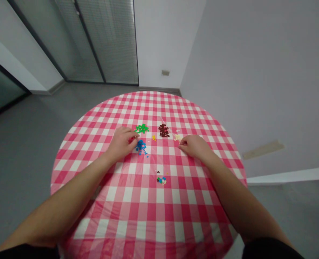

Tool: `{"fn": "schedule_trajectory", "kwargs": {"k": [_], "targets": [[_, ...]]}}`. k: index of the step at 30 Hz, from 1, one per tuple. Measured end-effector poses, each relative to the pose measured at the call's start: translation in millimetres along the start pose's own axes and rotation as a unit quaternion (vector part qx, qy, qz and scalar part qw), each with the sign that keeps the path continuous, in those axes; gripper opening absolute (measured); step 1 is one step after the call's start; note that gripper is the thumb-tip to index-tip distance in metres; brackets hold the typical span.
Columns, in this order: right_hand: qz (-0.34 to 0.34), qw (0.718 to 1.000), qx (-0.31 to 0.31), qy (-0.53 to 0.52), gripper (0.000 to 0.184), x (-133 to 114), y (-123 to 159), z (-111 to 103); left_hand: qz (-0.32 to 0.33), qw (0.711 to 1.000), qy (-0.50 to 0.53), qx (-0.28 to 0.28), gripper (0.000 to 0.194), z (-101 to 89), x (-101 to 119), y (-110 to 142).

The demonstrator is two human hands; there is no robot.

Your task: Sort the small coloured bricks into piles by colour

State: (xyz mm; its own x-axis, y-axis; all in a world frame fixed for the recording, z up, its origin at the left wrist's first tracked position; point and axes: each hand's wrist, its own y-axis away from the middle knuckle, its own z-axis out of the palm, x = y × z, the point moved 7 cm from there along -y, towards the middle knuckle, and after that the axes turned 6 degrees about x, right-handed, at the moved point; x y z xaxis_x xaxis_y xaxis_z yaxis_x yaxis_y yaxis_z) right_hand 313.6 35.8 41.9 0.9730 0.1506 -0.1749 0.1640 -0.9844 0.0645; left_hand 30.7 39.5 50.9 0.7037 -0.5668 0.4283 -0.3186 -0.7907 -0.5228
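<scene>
On the checked cloth lie small plastic pieces sorted by colour: a green pile (142,128), a blue pile (141,145), a dark brown pile (164,131), a few yellow pieces (154,138) and some cream pieces (177,137). My left hand (123,141) rests between the green and blue piles, fingers curled and closed at the tips. Beside the cream pieces, my right hand (194,145) is pinched together. Whatever either hand holds is too small or hidden to make out. Nearer to me sits a small mixed-colour pile (161,180).
A red-and-white checked plastic cloth (137,223) covers the round table, wrinkled toward the front edge. Beyond stand a glass partition (116,43) and a white wall (256,79). Grey floor (21,144) shows at the left.
</scene>
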Motion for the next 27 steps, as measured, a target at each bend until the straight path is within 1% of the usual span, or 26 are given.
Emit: {"fn": "schedule_trajectory", "kwargs": {"k": [1,2,4,5,6,7,8,9,10,11,12,14,16,19,23,25,27], "targets": [[0.006,1.0,0.003,0.005,0.022,0,0,1,0.064,0.997,0.031,-0.042,0.024,3.6,22,5],[0.012,1.0,0.012,0.009,0.022,0,0,1,0.113,0.987,0.067,-0.097,0.022,8.7,43,12],[0.005,0.999,0.041,0.002,0.02,-6,1,0,0.172,0.959,0.114,-0.195,0.018,17.8,75,28],[-0.017,0.998,0.05,-0.018,0.017,-13,3,0,0.181,0.948,0.126,-0.229,0.016,21.6,86,34],[-0.056,0.996,0.045,-0.049,0.015,-23,5,1,0.183,0.941,0.13,-0.252,0.014,25.0,92,39],[-0.105,0.99,0.025,-0.087,0.012,-35,10,4,0.183,0.937,0.126,-0.269,0.013,28.3,95,42],[-0.161,0.979,-0.012,-0.128,0.011,-49,16,9,0.183,0.935,0.12,-0.28,0.012,31.4,96,44],[-0.21,0.962,-0.056,-0.164,0.011,-61,23,14,0.183,0.933,0.112,-0.287,0.012,34.1,96,45],[-0.245,0.946,-0.09,-0.191,0.011,-72,30,18,0.185,0.933,0.103,-0.292,0.011,36.4,94,46],[-0.267,0.933,-0.111,-0.212,0.012,-79,36,21,0.187,0.932,0.096,-0.294,0.01,38.4,93,46],[-0.279,0.925,-0.119,-0.228,0.013,-85,40,24,0.186,0.933,0.092,-0.295,0.009,40.0,92,46],[-0.284,0.919,-0.112,-0.249,0.011,-91,43,27,0.177,0.936,0.086,-0.291,0.009,42.5,90,45],[-0.287,0.917,-0.109,-0.254,0.009,-95,44,32,0.165,0.941,0.082,-0.282,0.008,44.2,90,44],[-0.296,0.918,-0.121,-0.236,0.008,-100,45,38,0.16,0.945,0.079,-0.275,0.008,46.0,92,45],[-0.314,0.918,-0.124,-0.211,0.01,-103,47,38,0.151,0.944,0.09,-0.28,0.01,46.1,96,45],[-0.301,0.93,-0.095,-0.189,0.013,-99,43,36,0.145,0.945,0.097,-0.275,0.01,44.0,95,44],[-0.247,0.957,-0.036,-0.149,0.013,-86,31,32,0.135,0.95,0.106,-0.26,0.009,40.5,93,42]]}}
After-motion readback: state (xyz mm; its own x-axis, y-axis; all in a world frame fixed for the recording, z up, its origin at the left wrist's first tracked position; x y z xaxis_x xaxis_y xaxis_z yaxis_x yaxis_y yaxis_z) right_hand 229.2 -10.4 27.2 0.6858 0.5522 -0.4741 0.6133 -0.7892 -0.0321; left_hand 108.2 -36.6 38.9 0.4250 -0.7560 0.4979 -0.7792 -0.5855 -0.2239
